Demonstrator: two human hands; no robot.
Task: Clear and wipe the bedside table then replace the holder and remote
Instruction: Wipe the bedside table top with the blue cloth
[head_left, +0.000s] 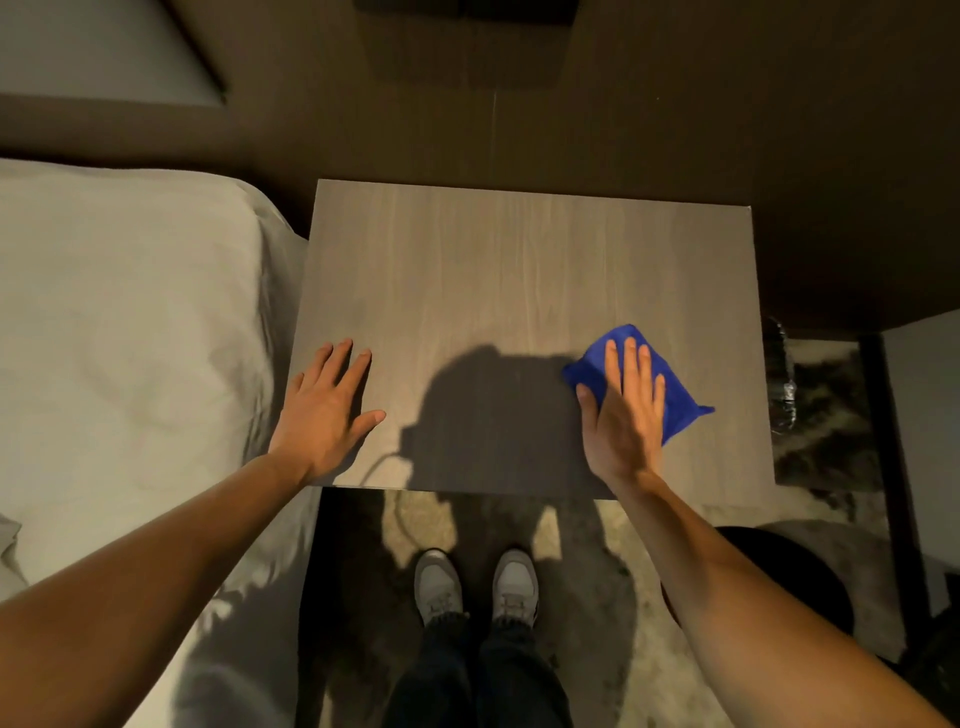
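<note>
The bedside table (519, 270) has a grey-brown wooden top with nothing standing on it. A folded blue cloth (675, 395) lies near its front right part. My right hand (626, 410) presses flat on the cloth with straight fingers. My left hand (330, 410) rests flat on the table's front left corner, fingers spread and holding nothing. Neither a holder nor a remote is in view.
A bed with white bedding (130, 338) adjoins the table's left side. A dark wall panel (519, 104) rises behind it. A plastic bottle (782, 384) stands right of the table. My shoes (475, 584) are on the carpet in front; a dark round object (810, 577) sits at the lower right.
</note>
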